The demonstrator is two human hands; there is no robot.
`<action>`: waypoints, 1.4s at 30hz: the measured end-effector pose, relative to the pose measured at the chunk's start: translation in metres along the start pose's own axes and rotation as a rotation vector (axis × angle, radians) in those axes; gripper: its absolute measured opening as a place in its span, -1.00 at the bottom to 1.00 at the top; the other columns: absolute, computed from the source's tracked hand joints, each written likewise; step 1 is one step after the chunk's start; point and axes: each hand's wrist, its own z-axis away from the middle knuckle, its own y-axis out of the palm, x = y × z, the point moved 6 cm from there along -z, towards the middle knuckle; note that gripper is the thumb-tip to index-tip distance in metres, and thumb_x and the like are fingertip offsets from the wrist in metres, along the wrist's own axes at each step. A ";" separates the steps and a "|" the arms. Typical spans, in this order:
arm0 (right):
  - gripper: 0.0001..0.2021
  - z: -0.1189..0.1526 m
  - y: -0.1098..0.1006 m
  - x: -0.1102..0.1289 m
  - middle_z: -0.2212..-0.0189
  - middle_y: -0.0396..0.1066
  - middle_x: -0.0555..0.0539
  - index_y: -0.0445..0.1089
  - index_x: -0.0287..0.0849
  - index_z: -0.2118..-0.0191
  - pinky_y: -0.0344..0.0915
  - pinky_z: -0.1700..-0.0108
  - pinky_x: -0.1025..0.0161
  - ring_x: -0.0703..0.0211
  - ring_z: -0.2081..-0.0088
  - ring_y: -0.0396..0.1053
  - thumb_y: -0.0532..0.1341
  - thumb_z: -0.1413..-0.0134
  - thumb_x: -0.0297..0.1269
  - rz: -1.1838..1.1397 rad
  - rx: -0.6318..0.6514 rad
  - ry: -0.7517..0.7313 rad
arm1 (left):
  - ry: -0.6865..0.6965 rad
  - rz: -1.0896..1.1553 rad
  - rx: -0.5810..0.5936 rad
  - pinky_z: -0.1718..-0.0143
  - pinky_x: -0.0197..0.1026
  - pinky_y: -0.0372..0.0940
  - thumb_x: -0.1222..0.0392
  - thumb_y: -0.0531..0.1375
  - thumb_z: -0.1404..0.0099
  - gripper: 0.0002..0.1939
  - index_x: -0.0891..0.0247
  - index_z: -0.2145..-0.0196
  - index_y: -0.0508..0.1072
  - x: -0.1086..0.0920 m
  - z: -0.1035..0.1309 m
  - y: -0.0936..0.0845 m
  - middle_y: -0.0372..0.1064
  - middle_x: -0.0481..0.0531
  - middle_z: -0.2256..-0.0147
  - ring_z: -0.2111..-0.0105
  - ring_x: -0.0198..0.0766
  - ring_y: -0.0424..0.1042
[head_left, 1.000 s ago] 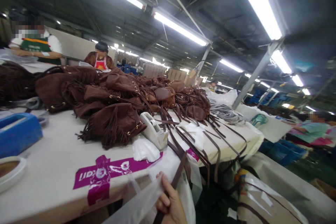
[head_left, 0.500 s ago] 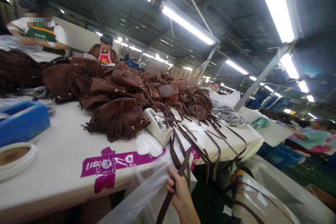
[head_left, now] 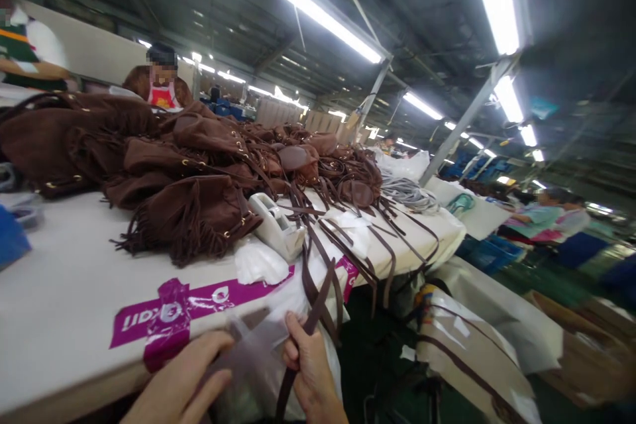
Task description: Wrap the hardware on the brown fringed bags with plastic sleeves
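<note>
Low at the table's front edge, my right hand (head_left: 314,366) is closed around a dark brown strap (head_left: 322,297), which sticks up past the thumb and runs down below the fist. My left hand (head_left: 181,384) is at the lower left, thumb and fingers apart, beside a sheet of clear plastic film (head_left: 253,351). The film is blurred and lies between the two hands; whether the left fingers touch it is unclear. Other brown straps (head_left: 382,288) hang over the table edge just beyond my right hand.
Brown fringed bags (head_left: 189,212) are heaped across the white table (head_left: 69,285). A tape dispenser (head_left: 278,225) stands in front of them. Purple tape (head_left: 169,318) crosses the table edge. A padded beige stand (head_left: 467,351) and a cardboard box (head_left: 586,344) are at right. A co-worker (head_left: 161,83) is behind the heap.
My left hand has come into view from below. My right hand keeps hold of the strap and appears slightly further left and lower. The whole view has swung right.
</note>
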 end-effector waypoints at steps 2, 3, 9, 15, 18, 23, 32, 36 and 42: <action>-0.40 0.005 0.008 0.000 0.82 0.01 0.30 0.31 -0.19 0.41 -0.25 0.65 0.43 0.51 0.74 -0.14 0.50 0.39 0.19 0.029 0.045 0.000 | 0.019 0.039 0.089 -0.13 -0.06 0.27 0.03 0.09 -0.31 -0.66 0.12 0.00 0.42 -0.022 -0.029 0.027 0.46 0.06 -0.05 -0.08 -0.01 0.39; -0.41 0.006 0.012 0.001 0.82 0.04 0.28 0.32 -0.20 0.42 -0.25 0.66 0.43 0.51 0.74 -0.12 0.50 0.37 0.19 0.047 0.068 -0.001 | 0.014 0.055 0.137 -0.12 -0.05 0.27 0.03 0.06 -0.30 -0.65 0.16 0.02 0.40 -0.032 -0.042 0.040 0.47 0.09 -0.03 -0.06 -0.01 0.39; -0.41 -0.003 0.015 0.016 0.70 0.31 0.11 0.37 -0.25 0.43 -0.22 0.69 0.45 0.50 0.74 0.06 0.46 0.32 0.23 0.165 0.147 -0.008 | -0.029 0.200 0.193 0.15 -0.14 0.30 -0.07 0.01 -0.25 -0.70 0.20 0.35 0.36 -0.033 -0.070 0.055 0.48 0.06 0.30 0.20 -0.04 0.42; -0.38 -0.002 0.007 0.014 0.47 0.57 -0.17 0.52 -0.32 0.37 -0.18 0.67 0.46 0.49 0.70 0.16 0.35 0.14 0.29 0.271 0.208 0.024 | -0.113 0.432 0.225 0.22 -0.16 0.28 -0.18 0.18 -0.15 -0.63 0.22 0.41 0.42 -0.004 -0.052 0.032 0.43 0.00 0.38 0.26 -0.05 0.39; -0.31 0.016 0.015 -0.008 0.42 0.59 -0.26 0.55 -0.36 0.32 -0.19 0.68 0.44 0.47 0.72 0.19 0.31 0.13 0.35 0.270 0.307 0.097 | -0.117 0.516 0.203 0.25 -0.17 0.27 -0.20 0.23 -0.13 -0.60 0.23 0.45 0.43 -0.011 -0.046 0.028 0.41 -0.02 0.42 0.30 -0.09 0.38; -0.10 0.032 0.023 -0.031 0.49 0.55 -0.15 0.42 -0.32 -0.05 -0.21 0.69 0.44 0.41 0.71 0.23 0.25 0.17 0.45 0.112 0.292 0.127 | -0.129 0.739 0.281 0.42 -0.21 0.25 -0.23 0.30 -0.09 -0.54 0.27 0.40 0.44 -0.029 -0.039 0.048 0.40 -0.02 0.50 0.46 -0.17 0.40; -0.23 0.018 0.032 -0.002 0.66 0.38 0.00 0.44 -0.31 0.31 -0.27 0.69 0.45 0.50 0.75 0.00 0.23 0.18 0.47 0.080 0.202 0.114 | -0.216 1.125 0.315 0.52 -0.31 0.16 -0.18 0.42 0.00 -0.53 0.31 0.40 0.51 -0.025 -0.015 0.058 0.29 -0.08 0.64 0.62 -0.35 0.24; -0.27 0.012 0.001 0.013 0.75 0.37 -0.03 0.43 -0.30 0.45 -0.27 0.69 0.47 0.48 0.78 0.02 0.25 0.20 0.46 0.229 0.079 0.026 | -0.379 1.188 0.343 0.67 -0.36 -0.18 -0.19 0.42 -0.05 -0.52 0.25 0.30 0.45 -0.014 -0.011 0.040 0.01 -0.26 0.76 0.74 -0.50 -0.17; -0.42 0.025 -0.038 0.018 0.72 0.32 0.05 0.44 -0.27 0.45 -0.22 0.69 0.43 0.51 0.77 -0.04 0.39 0.18 0.28 0.202 0.006 -0.200 | -0.393 1.289 0.466 0.67 -0.39 -0.19 -0.14 0.44 -0.05 -0.55 0.21 0.41 0.35 -0.024 -0.015 0.037 -0.06 -0.27 0.79 0.76 -0.50 -0.14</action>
